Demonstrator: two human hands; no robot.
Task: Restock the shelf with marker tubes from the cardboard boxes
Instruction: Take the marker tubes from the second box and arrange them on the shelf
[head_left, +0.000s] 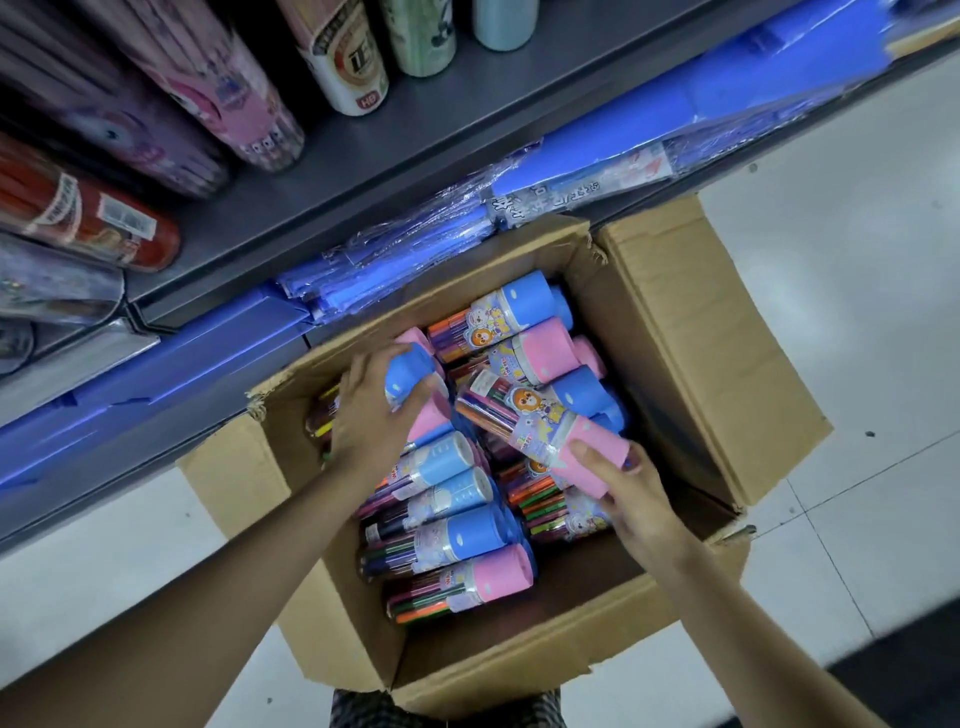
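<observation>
An open cardboard box (691, 332) on the floor holds several clear marker tubes with blue or pink caps. My left hand (371, 415) reaches into the box's left side and grips a blue-capped tube (408, 376) by its cap, over a pink-capped one. My right hand (631, 493) grips the pink cap of another tube (524, 426) that lies slanted across the pile. The grey shelf (415, 130) runs above the box.
On the shelf lie pink, purple and red pencil tubes (93, 223) at the left and upright cans (353, 62) behind. Blue plastic-wrapped folders (597, 171) stick out from the lower level over the box. Pale tiled floor (857, 291) lies to the right.
</observation>
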